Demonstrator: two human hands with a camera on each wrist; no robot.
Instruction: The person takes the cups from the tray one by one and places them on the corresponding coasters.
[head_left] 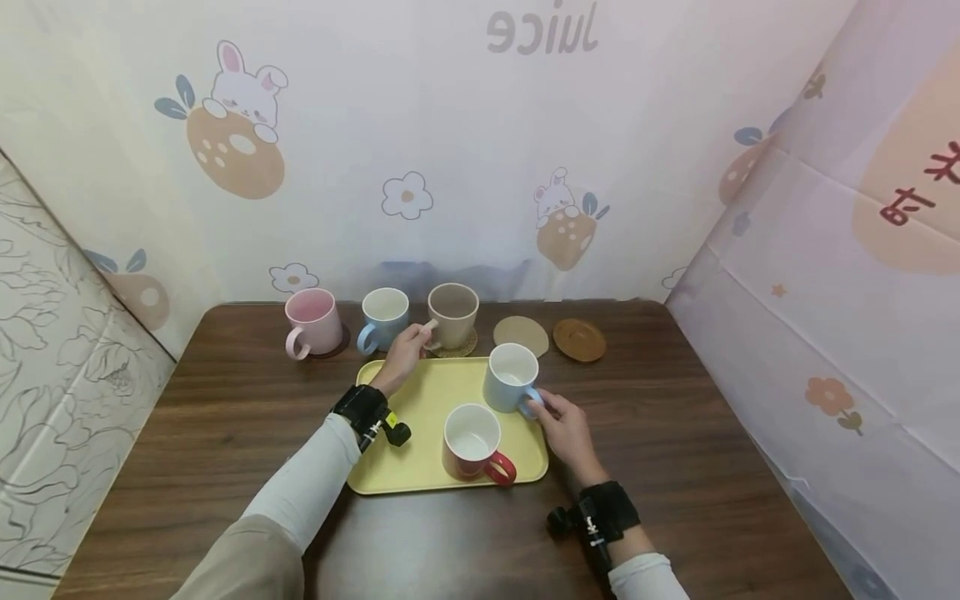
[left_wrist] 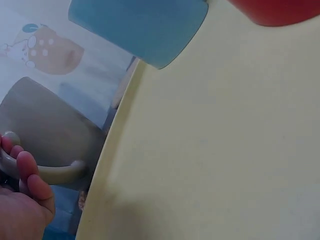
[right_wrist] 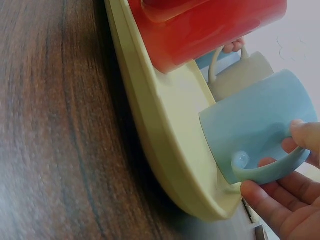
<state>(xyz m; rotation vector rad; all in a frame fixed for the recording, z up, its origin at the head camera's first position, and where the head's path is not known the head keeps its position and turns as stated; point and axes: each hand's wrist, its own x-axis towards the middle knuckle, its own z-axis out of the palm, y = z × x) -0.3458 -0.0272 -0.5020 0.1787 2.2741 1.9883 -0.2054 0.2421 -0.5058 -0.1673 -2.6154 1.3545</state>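
Note:
My left hand (head_left: pixel 402 360) grips the handle of a taupe mug (head_left: pixel 453 318), which stands at a woven coaster (head_left: pixel 467 343) behind the yellow tray (head_left: pixel 408 475). In the left wrist view, curled fingers (left_wrist: pixel 27 167) wrap that mug's handle. With my right hand (head_left: pixel 566 429) I pinch the handle of a light blue mug (head_left: pixel 507 388) at the tray's right back; the right wrist view shows thumb and fingers around the handle (right_wrist: pixel 275 172). A red mug (head_left: pixel 463 460) with a white inside stands at the tray's front, its handle pointing right.
Left of the taupe mug stand a blue mug (head_left: pixel 385 315) and a pink mug (head_left: pixel 315 323) on a dark coaster. A beige round coaster (head_left: pixel 521 333) and a brown wooden coaster (head_left: pixel 579 340) lie at the back right of the wooden table (head_left: pixel 660 417). A printed curtain (head_left: pixel 465 125) hangs behind.

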